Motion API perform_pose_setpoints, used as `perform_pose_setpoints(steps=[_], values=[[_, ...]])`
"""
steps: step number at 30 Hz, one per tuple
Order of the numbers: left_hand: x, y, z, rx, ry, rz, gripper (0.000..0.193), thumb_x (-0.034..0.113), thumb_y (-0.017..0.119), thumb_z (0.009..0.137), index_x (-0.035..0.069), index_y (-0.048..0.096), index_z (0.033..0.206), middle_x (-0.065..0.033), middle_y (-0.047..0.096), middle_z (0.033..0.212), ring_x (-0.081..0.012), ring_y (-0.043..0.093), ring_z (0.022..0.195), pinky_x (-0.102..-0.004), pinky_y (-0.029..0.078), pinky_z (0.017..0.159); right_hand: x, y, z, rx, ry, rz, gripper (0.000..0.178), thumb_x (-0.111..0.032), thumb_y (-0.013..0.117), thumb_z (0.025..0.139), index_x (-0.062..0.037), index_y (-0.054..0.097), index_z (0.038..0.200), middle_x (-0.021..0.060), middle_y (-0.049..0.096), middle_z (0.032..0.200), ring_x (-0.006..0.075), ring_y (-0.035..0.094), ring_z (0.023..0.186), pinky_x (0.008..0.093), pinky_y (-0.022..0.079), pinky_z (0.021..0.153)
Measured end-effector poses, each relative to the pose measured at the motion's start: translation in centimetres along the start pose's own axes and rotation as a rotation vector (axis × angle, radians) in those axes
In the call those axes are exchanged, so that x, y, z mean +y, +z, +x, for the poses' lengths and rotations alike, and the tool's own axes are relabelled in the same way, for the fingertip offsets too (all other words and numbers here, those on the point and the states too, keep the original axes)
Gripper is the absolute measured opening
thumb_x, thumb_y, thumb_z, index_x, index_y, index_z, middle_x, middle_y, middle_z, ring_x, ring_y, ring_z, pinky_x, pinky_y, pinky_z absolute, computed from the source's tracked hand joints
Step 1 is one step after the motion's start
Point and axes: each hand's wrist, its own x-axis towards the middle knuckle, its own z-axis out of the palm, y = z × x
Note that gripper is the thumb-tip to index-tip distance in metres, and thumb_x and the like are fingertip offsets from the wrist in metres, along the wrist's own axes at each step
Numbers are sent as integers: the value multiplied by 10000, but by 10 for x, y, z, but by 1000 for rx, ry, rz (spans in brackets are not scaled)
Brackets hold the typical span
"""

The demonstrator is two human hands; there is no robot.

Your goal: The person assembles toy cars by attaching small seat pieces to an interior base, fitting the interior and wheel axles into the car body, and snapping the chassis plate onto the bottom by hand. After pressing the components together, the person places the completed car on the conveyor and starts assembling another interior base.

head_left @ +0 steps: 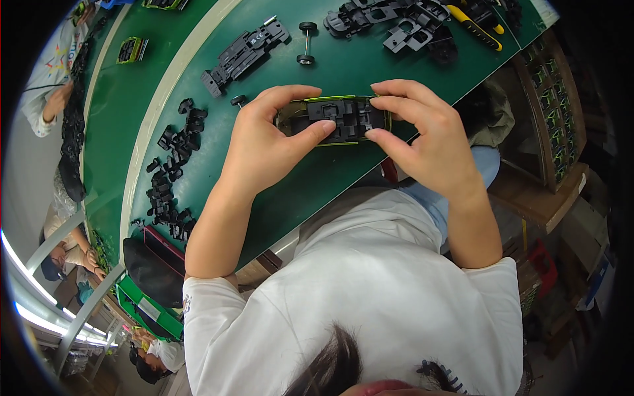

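Bare tabletop strip (205, 158) — between left forearm (224, 214) and black parts (160, 195)

The left hand (266, 145) and right hand (429, 135) partly hide the ends of the car body (342, 120). Far left beyond the body, the top edge cuts off 1 green piece (165, 3); right of the body, racked pieces (558, 115) are too small to identify.

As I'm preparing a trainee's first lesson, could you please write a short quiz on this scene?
1. True or false: only the left hand touches the green toy car body.
2. Which colours are on the handles of the hand tool at upper right?
a) red and white
b) yellow and black
c) blue and orange
3. What lies just right of the long dark chassis?

Key:
1. False; the right hand touches it too.
2. b
3. An axle with two wheels.
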Motion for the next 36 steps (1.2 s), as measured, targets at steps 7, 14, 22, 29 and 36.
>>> perform_pose_setpoints(steps=[7,14,22,29,36], values=[[-1,0,0,-43,-3,-23,393,92,800,753,12,660,1111,-90,664,1019,-172,665,913,-291,534,801,6,-12,5,-132,-75,-20,267,-58,757,734,22,672,973,101,644,1070,275,652,837,339,537,733],[1,0,0,-49,2,9,388,84,794,759,12,660,1115,-84,653,1010,-178,663,904,-289,528,788,7,-14,5,-151,-65,-8,240,-45,745,736,24,674,955,100,644,1065,271,652,823,333,541,729],[-6,3,-1,-11,75,-2,378,120,781,774,12,663,1116,-83,642,989,-178,650,917,-283,512,800,10,-10,0,-118,-136,-54,270,-73,757,728,16,666,965,105,640,1052,271,652,831,340,542,733],[-7,1,-7,-35,65,-31,416,111,802,747,13,658,1124,-87,641,1015,-184,647,935,-287,510,824,11,-9,-6,-82,-91,27,295,-73,782,720,5,662,979,91,651,1037,238,654,826,310,541,700],[-12,3,-9,-31,126,-32,429,66,795,754,-3,642,1149,-72,626,1061,-164,627,961,-278,499,855,1,0,-10,38,572,411,324,-96,804,756,27,646,1012,83,661,858,77,602,657,213,506,607]])
